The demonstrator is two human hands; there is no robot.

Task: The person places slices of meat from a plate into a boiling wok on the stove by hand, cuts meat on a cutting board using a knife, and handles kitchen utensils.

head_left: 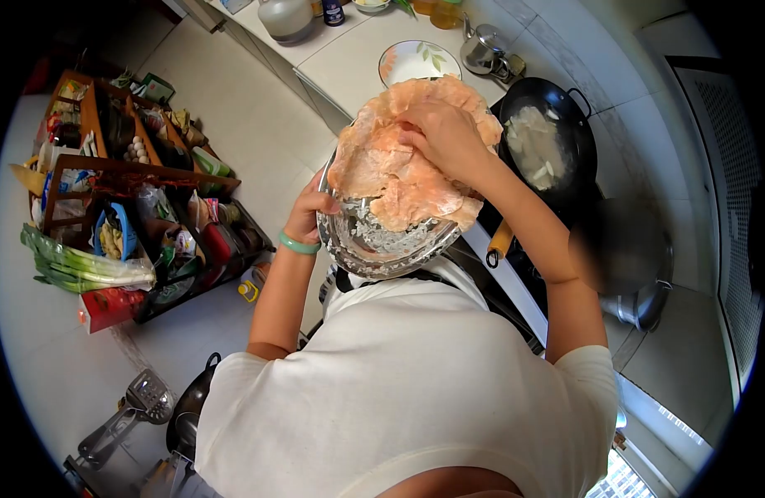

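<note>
At the frame's upper centre, we locate the sheet directly under the curled fingers of our nearer right hand, whose pinch we cannot confirm, while our left hand clasps the left rim of the basin.

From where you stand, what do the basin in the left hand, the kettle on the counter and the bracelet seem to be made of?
Basin: probably polished stainless steel; it is silvery with bright reflections.
Kettle: likely steel too, with a mirror-like shine.
Bracelet: smooth, pale green, perhaps jade; glass or plastic could look alike.
</note>
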